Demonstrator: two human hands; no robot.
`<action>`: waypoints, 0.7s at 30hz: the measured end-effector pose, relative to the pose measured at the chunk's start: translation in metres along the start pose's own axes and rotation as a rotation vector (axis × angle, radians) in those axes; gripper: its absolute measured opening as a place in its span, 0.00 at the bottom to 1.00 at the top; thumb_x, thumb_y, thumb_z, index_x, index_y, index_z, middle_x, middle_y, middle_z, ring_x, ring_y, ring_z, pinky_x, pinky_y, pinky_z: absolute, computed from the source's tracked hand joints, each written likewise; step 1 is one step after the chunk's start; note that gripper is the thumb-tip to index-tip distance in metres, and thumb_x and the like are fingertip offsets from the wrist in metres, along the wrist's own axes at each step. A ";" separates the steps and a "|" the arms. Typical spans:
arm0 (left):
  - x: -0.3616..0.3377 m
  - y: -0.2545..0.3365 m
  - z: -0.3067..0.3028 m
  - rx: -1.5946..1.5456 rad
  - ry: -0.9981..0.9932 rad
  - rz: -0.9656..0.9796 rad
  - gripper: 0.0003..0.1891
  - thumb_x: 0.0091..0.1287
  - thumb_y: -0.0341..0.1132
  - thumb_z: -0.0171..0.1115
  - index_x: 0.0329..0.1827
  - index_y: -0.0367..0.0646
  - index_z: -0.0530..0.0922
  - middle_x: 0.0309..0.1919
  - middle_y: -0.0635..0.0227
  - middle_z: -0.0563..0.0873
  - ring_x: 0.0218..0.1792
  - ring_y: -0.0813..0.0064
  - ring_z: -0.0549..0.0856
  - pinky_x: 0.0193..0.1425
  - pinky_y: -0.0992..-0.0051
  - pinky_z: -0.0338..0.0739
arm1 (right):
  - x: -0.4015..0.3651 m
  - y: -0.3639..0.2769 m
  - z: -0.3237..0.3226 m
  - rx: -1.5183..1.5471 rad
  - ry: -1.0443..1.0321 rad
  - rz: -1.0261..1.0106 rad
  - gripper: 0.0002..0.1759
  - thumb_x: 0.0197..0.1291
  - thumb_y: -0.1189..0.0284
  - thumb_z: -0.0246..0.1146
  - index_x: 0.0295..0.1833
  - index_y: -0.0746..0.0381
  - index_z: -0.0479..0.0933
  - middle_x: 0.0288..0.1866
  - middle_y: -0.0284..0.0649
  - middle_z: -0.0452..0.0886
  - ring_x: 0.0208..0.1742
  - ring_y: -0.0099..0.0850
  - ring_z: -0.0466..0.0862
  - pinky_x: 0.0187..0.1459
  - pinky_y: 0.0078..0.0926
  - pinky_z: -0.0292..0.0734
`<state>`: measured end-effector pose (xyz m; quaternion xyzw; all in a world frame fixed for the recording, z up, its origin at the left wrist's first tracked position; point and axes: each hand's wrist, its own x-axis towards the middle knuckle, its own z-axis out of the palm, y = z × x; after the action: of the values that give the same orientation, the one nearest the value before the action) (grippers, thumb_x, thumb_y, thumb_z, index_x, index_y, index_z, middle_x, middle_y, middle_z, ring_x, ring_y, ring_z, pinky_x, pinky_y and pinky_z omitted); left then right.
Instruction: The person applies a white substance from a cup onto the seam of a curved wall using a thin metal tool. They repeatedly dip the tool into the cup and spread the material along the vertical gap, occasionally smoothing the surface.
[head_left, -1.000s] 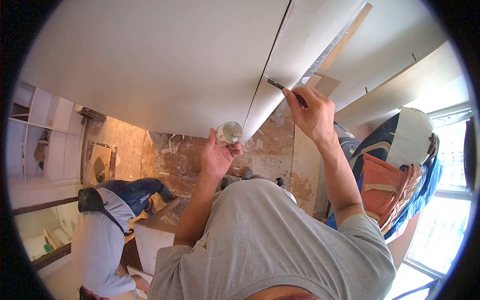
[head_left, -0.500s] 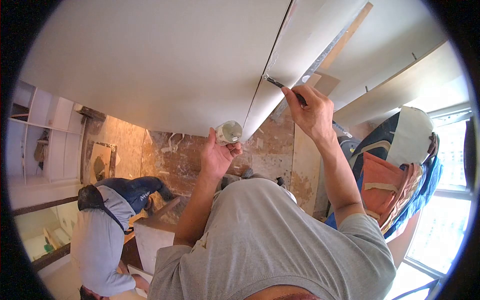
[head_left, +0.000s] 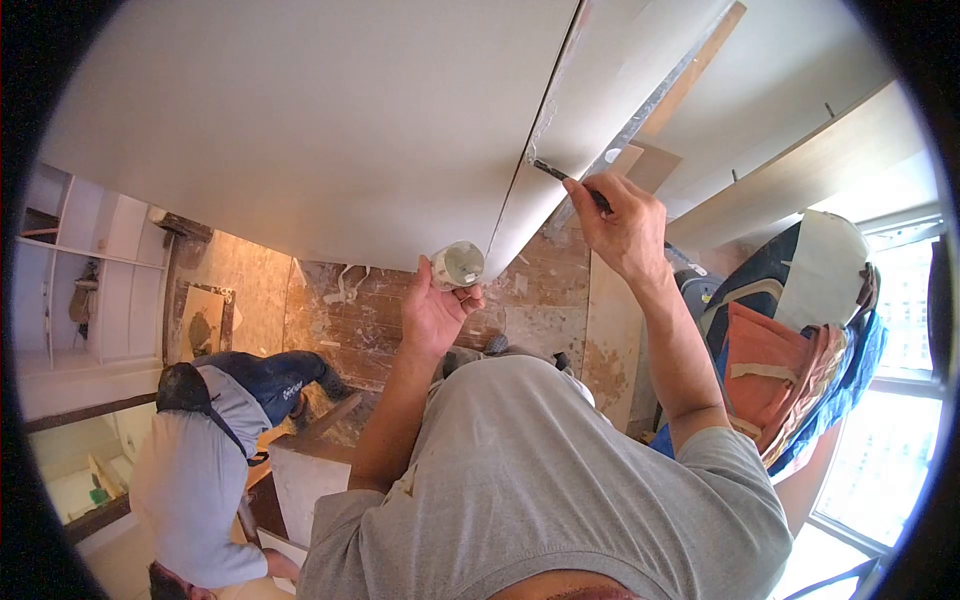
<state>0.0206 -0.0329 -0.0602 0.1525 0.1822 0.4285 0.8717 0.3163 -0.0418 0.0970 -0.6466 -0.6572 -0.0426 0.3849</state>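
Note:
My left hand (head_left: 437, 312) is wrapped round a small round container (head_left: 460, 264) with greyish-white stuff in it, held just below the large white panel (head_left: 330, 130). In my right hand (head_left: 622, 222) is a thin dark-handled brush (head_left: 551, 171), pinched between thumb and fingers. The brush's tip touches or nearly touches the white strip (head_left: 590, 90) beside the dark gap along the panel's edge. A wet-looking whitish smear (head_left: 545, 122) runs along that strip just above the tip. Its bristles are too small to make out clearly.
At the lower left another person (head_left: 200, 470) bends over near a white box-like piece (head_left: 310, 480). On the right stand a bag with orange cloth (head_left: 765, 360) and a bright window (head_left: 880, 460). A long board (head_left: 800, 165) juts out at upper right. The floor (head_left: 540, 290) is stained.
My right hand has barely shifted, with the brush tip a touch lower and to the right. The left hand and container stay put. The other person has moved slightly.

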 end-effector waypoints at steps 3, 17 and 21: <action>-0.001 0.000 0.000 0.000 0.013 0.003 0.37 0.88 0.69 0.53 0.72 0.41 0.83 0.51 0.54 0.92 0.48 0.59 0.91 0.55 0.55 0.88 | 0.001 -0.006 -0.002 0.011 0.034 -0.011 0.13 0.74 0.66 0.80 0.39 0.62 0.89 0.29 0.39 0.88 0.25 0.32 0.85 0.30 0.33 0.80; -0.001 -0.003 -0.005 -0.012 0.020 -0.011 0.38 0.87 0.70 0.54 0.72 0.41 0.83 0.51 0.55 0.92 0.49 0.59 0.90 0.55 0.55 0.88 | -0.004 0.000 0.007 -0.030 0.038 -0.043 0.15 0.74 0.63 0.79 0.36 0.61 0.88 0.27 0.39 0.86 0.23 0.41 0.87 0.27 0.39 0.80; -0.001 -0.003 -0.008 -0.021 -0.041 -0.011 0.37 0.89 0.68 0.52 0.75 0.40 0.81 0.55 0.57 0.93 0.50 0.61 0.93 0.57 0.57 0.91 | 0.001 -0.009 0.004 -0.014 0.055 -0.035 0.13 0.74 0.65 0.80 0.39 0.62 0.90 0.30 0.40 0.89 0.24 0.34 0.87 0.29 0.33 0.81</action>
<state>0.0183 -0.0339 -0.0684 0.1511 0.1607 0.4226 0.8791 0.3067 -0.0406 0.0988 -0.6364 -0.6572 -0.0715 0.3974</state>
